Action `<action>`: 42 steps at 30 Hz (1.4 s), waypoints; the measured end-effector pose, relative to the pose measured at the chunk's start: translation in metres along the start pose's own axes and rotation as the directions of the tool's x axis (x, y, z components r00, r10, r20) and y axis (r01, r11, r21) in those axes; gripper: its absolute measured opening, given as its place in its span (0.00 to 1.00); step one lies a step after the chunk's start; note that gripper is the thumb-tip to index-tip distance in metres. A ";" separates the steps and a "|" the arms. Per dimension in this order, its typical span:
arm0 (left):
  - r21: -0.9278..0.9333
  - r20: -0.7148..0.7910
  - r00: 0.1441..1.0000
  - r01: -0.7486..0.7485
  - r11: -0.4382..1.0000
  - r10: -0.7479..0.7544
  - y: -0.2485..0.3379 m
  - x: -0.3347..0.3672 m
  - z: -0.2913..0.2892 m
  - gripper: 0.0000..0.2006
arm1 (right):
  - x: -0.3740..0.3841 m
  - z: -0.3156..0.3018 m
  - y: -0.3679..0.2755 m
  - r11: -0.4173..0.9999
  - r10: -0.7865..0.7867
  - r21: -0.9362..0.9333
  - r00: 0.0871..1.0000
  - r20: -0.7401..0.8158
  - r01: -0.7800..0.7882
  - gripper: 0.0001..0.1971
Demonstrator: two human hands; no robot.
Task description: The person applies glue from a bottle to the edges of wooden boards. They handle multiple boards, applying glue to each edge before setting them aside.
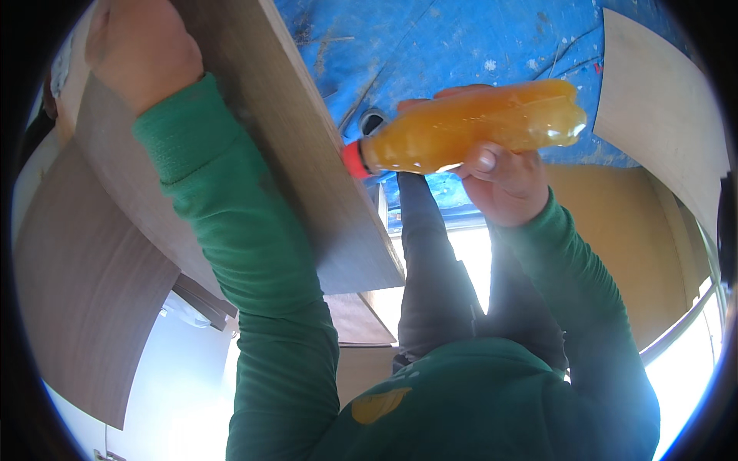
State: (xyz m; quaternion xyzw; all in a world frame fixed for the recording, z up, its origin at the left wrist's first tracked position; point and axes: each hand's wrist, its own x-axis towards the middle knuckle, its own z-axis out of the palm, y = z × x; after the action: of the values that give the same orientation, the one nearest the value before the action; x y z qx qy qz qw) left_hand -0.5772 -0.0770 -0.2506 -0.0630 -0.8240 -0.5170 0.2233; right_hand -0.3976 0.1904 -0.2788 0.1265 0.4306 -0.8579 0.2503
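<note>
My right hand (507, 180) is wrapped around a clear plastic bottle (477, 123) filled with orange-yellow liquid. The bottle lies nearly level in the air, its red cap (355, 159) toward the left, close to the edge of a wooden panel (300, 146). My thumb presses its near side, and fingertips show along the far side. Up at the top left, my left hand (146, 58) is at the brown wooden panelling; its fingers are hidden, so whether it grips anything does not show.
Blue sheeting (492, 38) with pale spots covers the floor ahead. A curved-looking pale board (661, 107) stands at the right, above a tan panel (615, 238). Another brown board (84, 269) is at the left. My legs (430, 261) are below the bottle.
</note>
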 end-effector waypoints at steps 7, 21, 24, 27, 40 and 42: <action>-0.048 0.023 1.000 -0.005 0.999 0.006 0.015 -0.006 0.007 0.14 | -0.054 -0.002 0.022 0.999 0.041 -0.032 0.997 -0.069 -0.043 0.33; 0.181 -0.028 0.998 0.063 0.981 -0.058 -0.013 0.006 0.001 0.18 | -0.050 0.005 0.019 0.970 -0.097 -0.224 0.995 0.009 0.097 0.38; 0.179 -0.018 0.998 0.057 0.982 -0.054 -0.013 0.007 0.000 0.18 | -0.067 0.009 0.021 0.995 -0.101 -0.020 0.992 -0.069 0.100 0.27; 0.241 0.035 0.999 -0.016 0.970 0.008 -0.017 0.007 -0.004 0.18 | -0.053 0.008 0.015 0.962 -0.160 -0.230 0.986 -0.044 0.146 0.24; 0.321 0.087 0.995 -0.081 0.944 0.056 -0.016 0.003 -0.007 0.18 | -0.075 0.007 0.020 0.995 -0.082 -0.068 0.996 -0.029 0.080 0.29; 0.346 0.114 0.990 -0.121 0.930 0.086 -0.018 0.004 -0.008 0.18 | -0.071 0.002 0.016 0.968 -0.083 -0.234 0.996 0.028 0.087 0.30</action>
State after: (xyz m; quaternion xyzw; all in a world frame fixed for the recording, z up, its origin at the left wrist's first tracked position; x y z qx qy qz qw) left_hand -0.5839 -0.0926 -0.2607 -0.0904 -0.9085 -0.3451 0.2176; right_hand -0.3295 0.2032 -0.2579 0.0695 0.5318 -0.8120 0.2304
